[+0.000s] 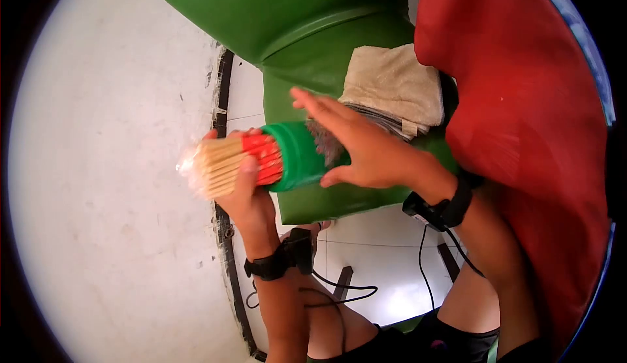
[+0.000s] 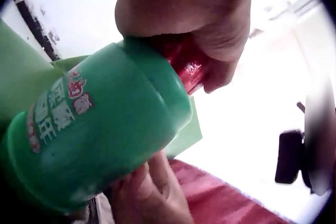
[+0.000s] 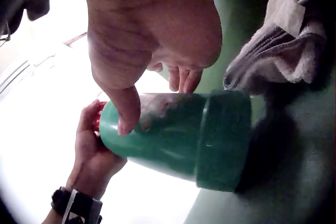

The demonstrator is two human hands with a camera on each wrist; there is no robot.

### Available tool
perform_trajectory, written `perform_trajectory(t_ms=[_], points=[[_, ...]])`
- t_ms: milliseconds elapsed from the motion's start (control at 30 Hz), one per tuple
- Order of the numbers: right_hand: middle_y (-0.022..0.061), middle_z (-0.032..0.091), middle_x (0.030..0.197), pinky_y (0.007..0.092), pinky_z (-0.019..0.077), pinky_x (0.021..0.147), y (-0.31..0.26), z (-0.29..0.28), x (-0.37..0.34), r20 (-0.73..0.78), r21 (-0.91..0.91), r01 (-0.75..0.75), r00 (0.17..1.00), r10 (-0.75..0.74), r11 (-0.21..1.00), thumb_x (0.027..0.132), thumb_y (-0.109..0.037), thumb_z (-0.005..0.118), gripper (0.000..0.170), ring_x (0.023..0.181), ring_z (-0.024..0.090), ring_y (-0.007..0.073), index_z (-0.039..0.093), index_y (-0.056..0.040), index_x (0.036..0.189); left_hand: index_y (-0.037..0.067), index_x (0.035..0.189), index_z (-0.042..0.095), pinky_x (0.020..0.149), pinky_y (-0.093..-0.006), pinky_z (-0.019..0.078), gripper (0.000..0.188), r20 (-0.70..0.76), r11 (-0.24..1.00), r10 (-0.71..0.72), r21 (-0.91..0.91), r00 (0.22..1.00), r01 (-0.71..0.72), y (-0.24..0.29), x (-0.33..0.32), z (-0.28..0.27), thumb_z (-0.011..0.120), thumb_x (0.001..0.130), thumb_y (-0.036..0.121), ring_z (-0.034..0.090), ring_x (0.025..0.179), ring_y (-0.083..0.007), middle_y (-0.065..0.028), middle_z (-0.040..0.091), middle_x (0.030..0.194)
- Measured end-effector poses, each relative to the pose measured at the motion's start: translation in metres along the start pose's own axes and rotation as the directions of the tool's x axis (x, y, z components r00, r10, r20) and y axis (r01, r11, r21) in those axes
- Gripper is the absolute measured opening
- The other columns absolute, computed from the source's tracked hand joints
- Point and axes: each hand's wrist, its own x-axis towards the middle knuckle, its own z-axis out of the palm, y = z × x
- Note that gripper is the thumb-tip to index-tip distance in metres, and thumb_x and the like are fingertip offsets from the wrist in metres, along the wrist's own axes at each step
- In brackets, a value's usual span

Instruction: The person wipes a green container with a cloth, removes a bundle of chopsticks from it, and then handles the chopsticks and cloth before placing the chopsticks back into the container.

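A bundle of wooden chopsticks (image 1: 221, 162) with red patterned ends lies sideways in my left hand (image 1: 247, 196), thumb across it. Clear plastic wraps the far tips of the bundle. The red ends sit at the mouth of a green plastic cup (image 2: 100, 124), which carries printed lettering and a small red animal figure. My right hand (image 1: 379, 147) is spread beside the cup, its fingers extended in the head view. In the right wrist view, the thumb lies against the cup's side (image 3: 173, 140), while the other fingers are partly hidden behind it.
Beneath the hands is a green chair seat (image 1: 320, 209). Folded beige towels (image 1: 392, 82) lie on it, close to the right hand. Red cloth (image 1: 522, 115) hangs along the right side. A white wall (image 1: 117, 167) stands at the left, and black cables (image 1: 353, 289) trail from the wrist cameras.
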Motion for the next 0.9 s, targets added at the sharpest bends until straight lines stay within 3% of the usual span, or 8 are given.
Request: perform_trajectory(t_ms=[33,100,233,333,467,567,700,900], points=[[0.0186,0.034,0.145,0.0383,0.0322,0.109,0.002,0.000,-0.003,0.013,-0.087,-0.040,0.999,0.041,0.995,0.061,-0.009,0.083,0.112,0.131,0.038,0.0334,0.016,-0.0088,0.151,0.002,0.131,0.036,0.100,-0.0464,0.0423,0.055,-0.034,0.999,-0.014,-0.052,0.999,0.012,-0.003,-0.002,-0.009,0.061,0.082,0.006,0.055,0.109,-0.0305,-0.0141,0.055,0.110],[0.0179,0.034,0.145,0.0378,0.0314,0.110,0.008,-0.006,-0.006,0.049,-0.249,-0.115,0.990,0.131,0.962,0.060,-0.009,0.084,0.113,0.132,0.037,0.0328,0.016,-0.0078,0.150,0.004,0.128,0.038,0.102,-0.0467,0.0406,0.051,-0.025,0.976,-0.027,-0.215,0.999,0.021,-0.016,0.003,-0.032,0.061,0.083,0.010,0.053,0.109,-0.0310,-0.0133,0.055,0.108],[0.0163,0.032,0.148,0.0375,0.0310,0.110,0.040,0.002,-0.026,0.144,-0.163,-0.187,0.967,0.211,0.969,0.056,-0.015,0.087,0.117,0.134,0.036,0.0301,0.017,-0.0062,0.150,0.006,0.117,0.046,0.105,-0.0476,0.0374,0.039,-0.107,0.910,-0.097,-0.412,0.990,0.044,-0.045,0.009,-0.075,0.060,0.083,0.018,0.051,0.109,-0.0309,-0.0113,0.054,0.105],[0.0158,0.032,0.148,0.0377,0.0298,0.111,0.047,0.002,-0.027,0.138,0.024,-0.247,0.961,0.241,0.969,0.055,-0.018,0.089,0.121,0.135,0.036,0.0282,0.016,-0.0057,0.150,0.004,0.109,0.050,0.106,-0.0479,0.0376,0.036,-0.142,0.878,-0.134,-0.475,0.981,0.051,-0.054,0.007,-0.081,0.062,0.081,0.023,0.052,0.108,-0.0303,-0.0108,0.055,0.104],[0.0135,0.035,0.146,0.0368,0.0293,0.111,0.051,0.008,-0.023,0.233,0.491,-0.377,0.926,0.298,0.786,0.056,-0.024,0.091,0.122,0.135,0.035,0.0265,0.016,-0.0059,0.151,0.001,0.111,0.050,0.107,-0.0464,0.0374,0.040,-0.140,0.835,-0.201,-0.543,0.970,0.095,-0.060,0.003,-0.090,0.060,0.084,0.029,0.052,0.109,-0.0289,-0.0126,0.055,0.106],[0.0146,0.036,0.144,0.0371,0.0312,0.110,0.032,0.015,-0.019,0.177,0.496,-0.384,0.923,0.343,0.778,0.056,-0.024,0.091,0.119,0.133,0.037,0.0258,0.020,-0.0057,0.149,-0.001,0.116,0.051,0.103,-0.0465,0.0401,0.045,-0.185,0.779,-0.376,-0.594,0.908,0.202,-0.056,0.000,-0.096,0.052,0.090,0.035,0.053,0.113,-0.0300,-0.0158,0.057,0.117],[0.0154,0.042,0.132,0.0375,0.0414,0.100,0.019,0.013,-0.015,-0.042,0.020,-0.067,0.997,0.067,0.998,0.058,-0.016,0.087,0.103,0.119,0.047,0.0295,0.031,-0.0069,0.144,-0.002,0.119,0.053,0.102,-0.0453,0.0417,0.049,-0.285,0.709,-0.575,-0.641,0.767,0.294,-0.056,0.001,-0.084,0.046,0.093,0.039,0.055,0.113,-0.0302,-0.0170,0.058,0.121],[0.0151,0.041,0.132,0.0396,0.0448,0.098,0.013,0.012,-0.014,-0.067,-0.126,0.124,0.989,-0.133,0.984,0.055,-0.011,0.085,0.095,0.117,0.048,0.0323,0.041,-0.0100,0.139,-0.003,0.122,0.048,0.107,-0.0468,0.0357,0.050,-0.103,0.676,-0.563,-0.627,0.820,0.386,-0.060,0.000,-0.088,0.046,0.093,0.038,0.048,0.121,-0.0333,-0.0222,0.052,0.129]])
